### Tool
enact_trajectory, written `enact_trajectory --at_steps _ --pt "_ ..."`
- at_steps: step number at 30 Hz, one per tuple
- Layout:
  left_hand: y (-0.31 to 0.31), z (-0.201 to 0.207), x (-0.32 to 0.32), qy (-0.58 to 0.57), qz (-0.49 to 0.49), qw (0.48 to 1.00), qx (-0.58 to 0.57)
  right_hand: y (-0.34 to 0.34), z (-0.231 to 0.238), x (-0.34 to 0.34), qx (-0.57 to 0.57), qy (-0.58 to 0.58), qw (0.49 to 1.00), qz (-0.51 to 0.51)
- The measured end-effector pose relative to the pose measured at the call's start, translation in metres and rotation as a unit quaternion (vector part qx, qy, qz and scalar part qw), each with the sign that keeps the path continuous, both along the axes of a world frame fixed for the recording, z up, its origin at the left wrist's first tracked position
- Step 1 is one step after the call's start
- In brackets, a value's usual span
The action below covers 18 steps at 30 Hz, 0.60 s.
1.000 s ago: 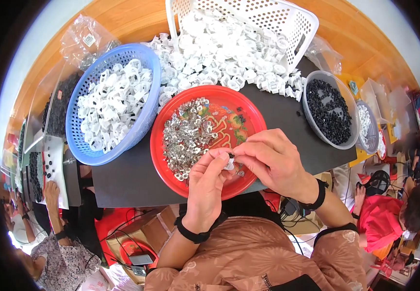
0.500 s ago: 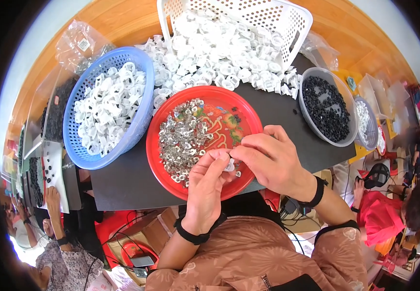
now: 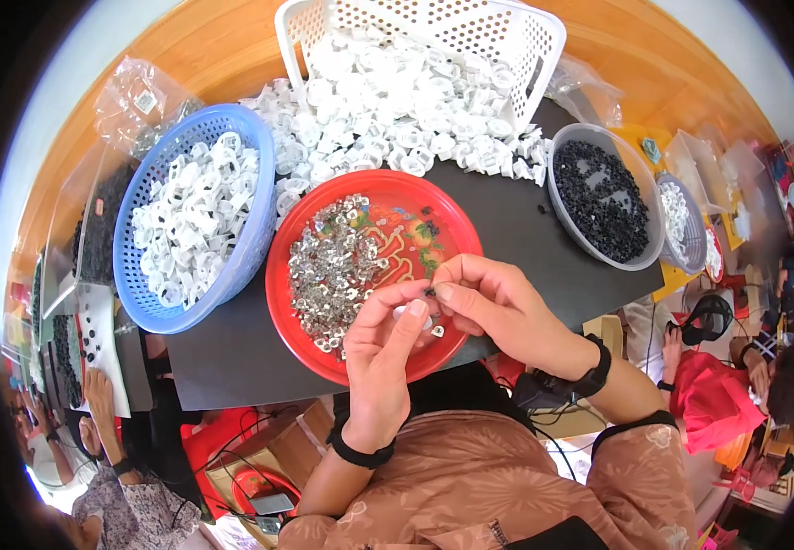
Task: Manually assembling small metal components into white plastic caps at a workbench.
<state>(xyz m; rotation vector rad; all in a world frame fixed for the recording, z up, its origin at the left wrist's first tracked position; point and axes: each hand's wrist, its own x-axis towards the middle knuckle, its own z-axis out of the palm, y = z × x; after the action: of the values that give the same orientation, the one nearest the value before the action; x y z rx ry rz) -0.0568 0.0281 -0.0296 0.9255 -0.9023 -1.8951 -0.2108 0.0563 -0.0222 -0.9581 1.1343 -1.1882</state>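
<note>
Both hands meet over the near right side of a red round tray (image 3: pixel 279 316). My left hand (image 3: pixel 380 357) is closed, its thumb and fingers around a small white plastic part (image 3: pixel 426 323), mostly hidden by the fingers. Close beside it, my right hand (image 3: pixel 511 312) pinches a tiny dark piece (image 3: pixel 431 292) between thumb and forefinger, just above the left fingertips. Many small shiny metal clips (image 3: pixel 323 275) lie heaped on the tray's left half, over a printed fruit pattern. One loose clip (image 3: pixel 438 331) lies near the right fingers.
A blue basket (image 3: pixel 264 183) of white parts stands left. Behind the tray, white parts (image 3: pixel 406 101) spill from a tipped white basket (image 3: pixel 543 55). On the right is a clear tub (image 3: pixel 655 247) of black pieces. Co-workers sit at left and right.
My right fingertips have shifted from the white part to slightly above it, with the dark piece now showing in the pinch. My left hand still holds the white part. The whole view has shifted slightly.
</note>
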Motion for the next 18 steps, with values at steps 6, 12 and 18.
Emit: enact_trajectory --at_steps 6,12,18 --pt "0.005 -0.010 -0.007 -0.081 0.024 0.986 -0.141 0.010 0.004 -0.005 0.111 -0.160 0.981 0.002" --pt "0.007 -0.009 -0.004 -0.102 0.050 0.981 -0.155 0.007 -0.017 0.001 -0.030 -0.060 0.998 0.008" --pt "-0.005 -0.016 0.000 -0.061 -0.065 0.988 -0.123 0.021 -0.009 -0.010 -0.340 0.322 0.873 -0.139"
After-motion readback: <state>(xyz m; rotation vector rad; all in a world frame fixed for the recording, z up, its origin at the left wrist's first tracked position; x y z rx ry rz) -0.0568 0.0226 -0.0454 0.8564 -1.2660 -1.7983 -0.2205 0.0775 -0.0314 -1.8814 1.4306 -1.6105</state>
